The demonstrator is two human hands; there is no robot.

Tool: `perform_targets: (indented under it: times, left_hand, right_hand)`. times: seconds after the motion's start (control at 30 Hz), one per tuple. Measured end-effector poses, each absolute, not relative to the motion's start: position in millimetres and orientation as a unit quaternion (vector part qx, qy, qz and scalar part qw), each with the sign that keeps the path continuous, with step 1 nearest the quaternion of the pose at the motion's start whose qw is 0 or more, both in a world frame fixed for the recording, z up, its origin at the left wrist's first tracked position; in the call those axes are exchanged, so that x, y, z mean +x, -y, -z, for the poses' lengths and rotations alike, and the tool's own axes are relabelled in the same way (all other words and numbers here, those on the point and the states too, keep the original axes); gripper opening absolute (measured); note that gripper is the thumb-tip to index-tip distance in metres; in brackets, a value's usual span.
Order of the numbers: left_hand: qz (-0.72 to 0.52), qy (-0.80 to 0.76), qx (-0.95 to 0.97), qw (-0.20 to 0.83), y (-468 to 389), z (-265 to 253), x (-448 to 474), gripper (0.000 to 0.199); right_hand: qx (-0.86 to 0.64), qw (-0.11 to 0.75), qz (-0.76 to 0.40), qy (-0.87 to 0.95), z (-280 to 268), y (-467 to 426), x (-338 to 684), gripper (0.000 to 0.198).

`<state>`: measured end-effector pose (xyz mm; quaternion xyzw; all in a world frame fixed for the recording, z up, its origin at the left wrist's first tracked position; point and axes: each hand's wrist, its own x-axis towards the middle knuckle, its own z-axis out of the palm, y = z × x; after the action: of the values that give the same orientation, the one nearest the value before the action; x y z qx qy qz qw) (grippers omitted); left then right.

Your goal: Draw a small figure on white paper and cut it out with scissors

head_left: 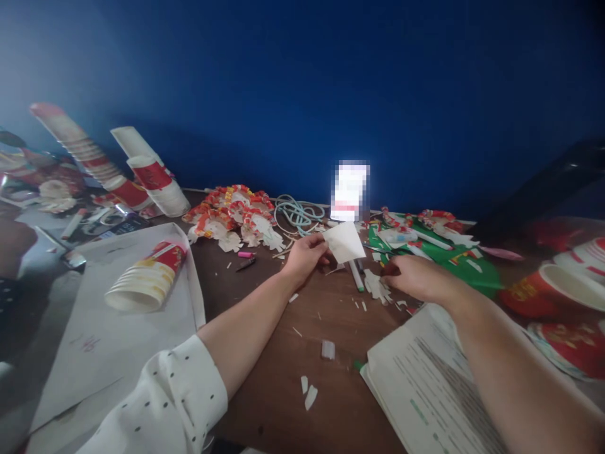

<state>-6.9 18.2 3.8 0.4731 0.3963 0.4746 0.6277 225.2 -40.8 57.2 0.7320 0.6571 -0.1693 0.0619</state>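
Observation:
A small square of white paper (346, 242) is pinched at its left edge between the thumb and fingers of my left hand (308, 257). The paper is raised and tilted over the brown table. To its right my right hand (412, 277) is low over the tabletop, palm down with the fingers curled. Beside those fingertips lies a white paper cut-out (377, 286) with a jagged edge. Behind the right hand shows a thin dark blade-like thing (378, 248); whether my fingers touch it I cannot tell. Under the paper is a white marker with a green end (357, 277).
A heap of red-and-white cut paper pieces (236, 214) and a pale blue cord (300, 214) lie at the back. A lit phone (350, 192) stands against the wall. Stacked paper cups (147, 277) are at left, printed sheets (420, 378) at front right, a green sheet (454, 268) behind.

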Motion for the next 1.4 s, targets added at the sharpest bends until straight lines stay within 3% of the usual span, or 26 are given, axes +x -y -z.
perform_targets:
  times: [0.13, 0.43, 0.83, 1.27, 1.4]
  left_hand:
    - [-0.493, -0.360, 0.397, 0.686, -18, -6, -6, 0.009]
    - [-0.490, -0.357, 0.316, 0.729, -18, -11, -6, 0.006]
    - [-0.486, -0.250, 0.337, 0.767, -15, -13, -8, 0.024]
    - [-0.497, -0.276, 0.378, 0.731, -13, -12, -8, 0.026]
    - [-0.530, -0.321, 0.407, 0.671, -15, -8, -11, 0.020]
  right_hand:
    - [0.731, 0.067, 0.159, -0.660, -68, 47, 213, 0.031]
    - [0.719, 0.023, 0.227, -0.656, -59, 50, 211, 0.018]
    - [0.708, 0.007, 0.181, -0.682, -61, 43, 234, 0.014]
    - [0.730, -0.110, 0.090, -0.669, -79, 45, 241, 0.021]
    - [0.686, -0.138, 0.173, -0.694, -67, 44, 235, 0.022]
